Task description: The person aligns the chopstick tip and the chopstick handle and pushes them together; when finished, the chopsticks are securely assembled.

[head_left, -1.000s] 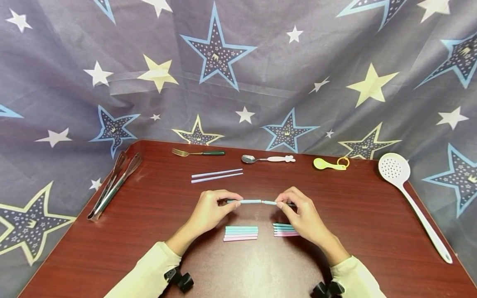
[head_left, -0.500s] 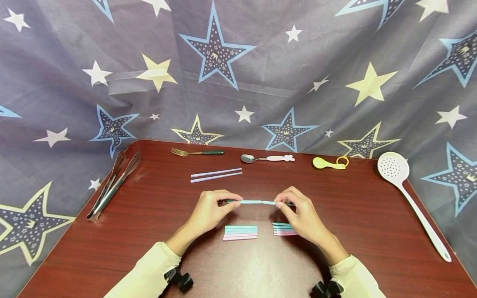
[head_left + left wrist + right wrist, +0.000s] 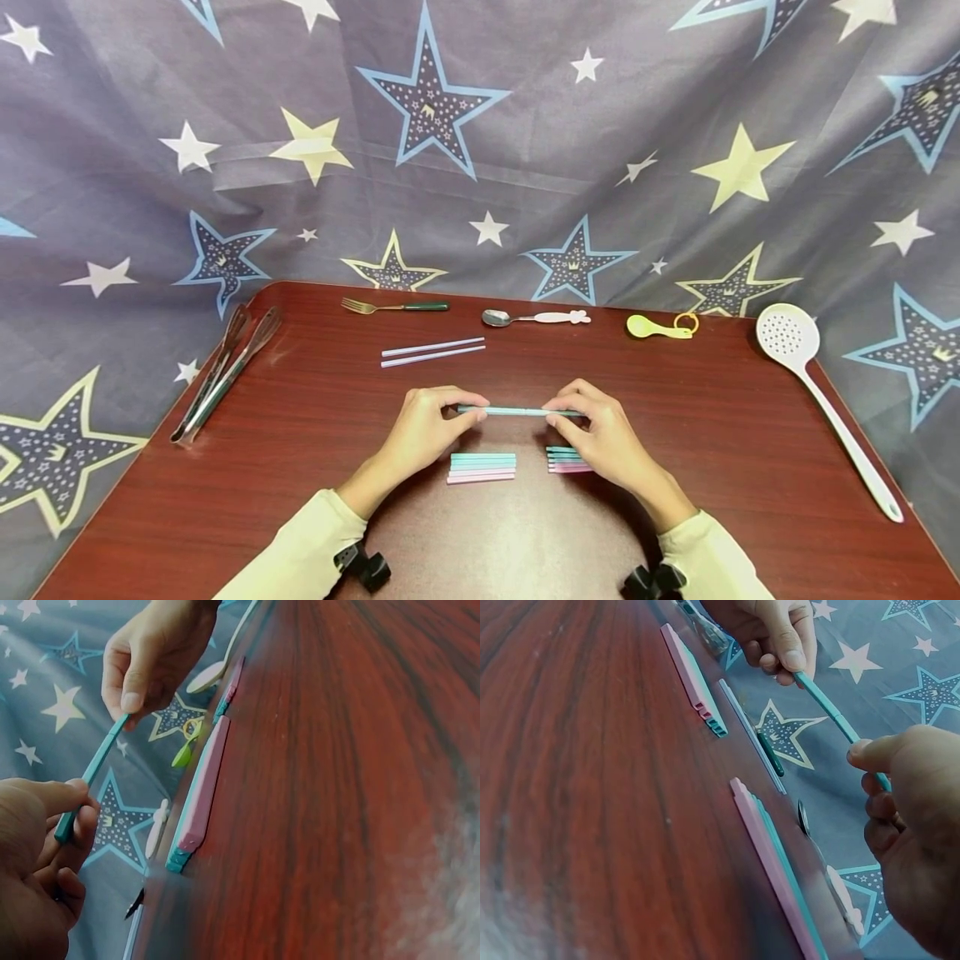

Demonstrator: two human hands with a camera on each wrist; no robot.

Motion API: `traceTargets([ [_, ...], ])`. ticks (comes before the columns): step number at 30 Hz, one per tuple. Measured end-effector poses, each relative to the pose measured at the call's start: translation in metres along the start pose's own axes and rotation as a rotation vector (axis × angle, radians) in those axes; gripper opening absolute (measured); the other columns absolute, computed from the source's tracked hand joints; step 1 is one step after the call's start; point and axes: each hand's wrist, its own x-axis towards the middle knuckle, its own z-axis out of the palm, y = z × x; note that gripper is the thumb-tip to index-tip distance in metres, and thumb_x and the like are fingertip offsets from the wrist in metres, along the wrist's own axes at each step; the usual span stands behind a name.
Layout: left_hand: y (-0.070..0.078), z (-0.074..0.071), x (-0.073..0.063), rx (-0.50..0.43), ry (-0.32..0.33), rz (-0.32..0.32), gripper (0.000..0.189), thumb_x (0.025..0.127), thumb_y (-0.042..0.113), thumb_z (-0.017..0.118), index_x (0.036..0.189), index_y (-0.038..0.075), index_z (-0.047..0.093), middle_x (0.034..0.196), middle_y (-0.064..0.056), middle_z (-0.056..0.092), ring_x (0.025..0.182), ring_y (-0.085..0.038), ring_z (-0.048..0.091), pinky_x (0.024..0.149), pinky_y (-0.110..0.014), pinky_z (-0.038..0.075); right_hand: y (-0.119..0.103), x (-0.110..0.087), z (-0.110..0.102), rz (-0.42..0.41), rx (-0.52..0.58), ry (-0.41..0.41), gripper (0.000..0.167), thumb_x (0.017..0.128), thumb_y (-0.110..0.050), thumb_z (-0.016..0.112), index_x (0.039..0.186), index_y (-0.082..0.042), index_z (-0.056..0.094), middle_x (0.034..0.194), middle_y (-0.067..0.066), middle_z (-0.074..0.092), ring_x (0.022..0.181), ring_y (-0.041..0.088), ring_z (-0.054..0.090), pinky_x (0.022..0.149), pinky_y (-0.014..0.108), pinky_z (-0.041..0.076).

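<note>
Both hands hold a teal chopstick (image 3: 513, 411) level above the table, made of two sections that meet end to end with a fine seam. My left hand (image 3: 427, 429) pinches its left section between thumb and fingers; my right hand (image 3: 611, 437) pinches the right section near the seam. In the right wrist view the chopstick (image 3: 832, 712) runs straight from hand to hand. Below the hands lie a row of teal and pink chopstick sections (image 3: 482, 468) and a second row of thinner sections (image 3: 566, 459), partly hidden by my right hand.
Behind the hands lie two lavender chopsticks (image 3: 433, 352). Along the back edge are a fork (image 3: 393, 307), a spoon (image 3: 536, 317) and a yellow measuring spoon (image 3: 660, 327). Tongs (image 3: 225, 375) lie at the left edge, a white skimmer (image 3: 828, 408) at the right. A star-patterned curtain (image 3: 480, 167) hangs behind.
The joint between the two teal sections has closed from a visible gap to a fine seam. My right hand's fingertips have shifted left, nearer the seam; my left hand keeps its grip.
</note>
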Motion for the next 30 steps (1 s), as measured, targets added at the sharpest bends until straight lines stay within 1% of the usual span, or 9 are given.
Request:
traceTargets([
  [4, 0.001, 0.000, 0.001, 0.000, -0.008, -0.024, 0.008, 0.088, 0.024, 0.083, 0.097, 0.022, 0.083, 0.088, 0.011, 0.078, 0.059, 0.002, 0.050, 0.057, -0.019, 0.044, 0.000, 0.000, 0.001, 0.007, 0.010, 0.004, 0.017, 0.088, -0.002, 0.080, 0.095, -0.017, 0.078, 0.093, -0.007, 0.067, 0.081, 0.002, 0.059, 0.067, 0.017, 0.047],
  [7, 0.002, 0.000, 0.000, -0.015, -0.014, -0.041, 0.007, 0.089, 0.025, 0.082, 0.096, 0.025, 0.083, 0.078, 0.011, 0.076, 0.059, 0.003, 0.055, 0.056, -0.019, 0.045, 0.000, -0.001, 0.003, 0.019, 0.030, 0.010, 0.015, 0.088, -0.002, 0.079, 0.094, -0.016, 0.078, 0.092, -0.007, 0.067, 0.081, 0.004, 0.060, 0.068, 0.019, 0.048],
  [12, 0.004, -0.001, -0.002, -0.018, -0.018, -0.045, 0.006, 0.090, 0.024, 0.081, 0.095, 0.025, 0.083, 0.064, 0.012, 0.072, 0.054, 0.003, 0.058, 0.050, -0.017, 0.035, -0.002, -0.003, 0.007, 0.025, 0.042, 0.024, 0.012, 0.089, -0.002, 0.078, 0.094, -0.013, 0.077, 0.092, -0.005, 0.068, 0.083, 0.008, 0.061, 0.068, 0.018, 0.047],
  [15, 0.005, 0.002, -0.002, -0.013, -0.025, -0.037, 0.005, 0.091, 0.023, 0.080, 0.096, 0.024, 0.083, 0.064, 0.012, 0.073, 0.050, 0.000, 0.057, 0.049, -0.016, 0.030, -0.004, -0.004, 0.006, 0.017, 0.043, 0.035, 0.011, 0.089, -0.001, 0.078, 0.093, -0.012, 0.076, 0.091, -0.004, 0.068, 0.081, 0.009, 0.061, 0.066, 0.017, 0.046],
  [19, 0.006, 0.004, 0.000, -0.027, -0.020, -0.019, 0.006, 0.091, 0.022, 0.080, 0.096, 0.022, 0.083, 0.066, 0.009, 0.075, 0.051, -0.006, 0.063, 0.049, -0.014, 0.028, -0.007, -0.004, 0.004, 0.010, 0.048, 0.053, 0.012, 0.089, 0.000, 0.078, 0.092, -0.012, 0.076, 0.092, -0.004, 0.068, 0.080, 0.009, 0.061, 0.064, 0.017, 0.045],
  [22, 0.006, 0.004, 0.001, -0.026, -0.012, -0.011, 0.006, 0.090, 0.023, 0.081, 0.096, 0.022, 0.084, 0.068, 0.009, 0.077, 0.050, -0.002, 0.060, 0.048, -0.013, 0.026, -0.006, -0.004, 0.005, 0.009, 0.045, 0.065, 0.013, 0.088, 0.001, 0.078, 0.092, -0.011, 0.076, 0.092, -0.003, 0.068, 0.081, 0.009, 0.061, 0.064, 0.018, 0.045],
  [26, 0.005, 0.003, 0.000, -0.009, -0.008, -0.022, 0.006, 0.090, 0.022, 0.081, 0.095, 0.022, 0.084, 0.068, 0.009, 0.076, 0.046, 0.006, 0.050, 0.048, -0.015, 0.025, -0.004, -0.003, 0.009, 0.013, 0.046, 0.051, 0.012, 0.088, 0.000, 0.078, 0.093, -0.011, 0.076, 0.092, -0.002, 0.069, 0.082, 0.011, 0.062, 0.065, 0.019, 0.047],
  [28, 0.004, 0.002, -0.001, -0.007, -0.009, -0.030, 0.005, 0.090, 0.022, 0.081, 0.094, 0.022, 0.084, 0.067, 0.009, 0.076, 0.046, 0.007, 0.049, 0.049, -0.015, 0.025, -0.003, -0.003, 0.010, 0.014, 0.049, 0.040, 0.011, 0.089, -0.001, 0.078, 0.093, -0.011, 0.076, 0.092, -0.002, 0.069, 0.082, 0.011, 0.063, 0.067, 0.020, 0.048],
  [30, 0.003, 0.001, -0.001, -0.011, -0.008, -0.030, 0.005, 0.090, 0.022, 0.081, 0.095, 0.022, 0.084, 0.068, 0.009, 0.076, 0.048, 0.005, 0.052, 0.049, -0.015, 0.025, -0.003, -0.002, 0.010, 0.020, 0.056, 0.028, 0.010, 0.089, -0.002, 0.078, 0.093, -0.012, 0.077, 0.092, -0.004, 0.068, 0.082, 0.010, 0.063, 0.068, 0.020, 0.048],
])
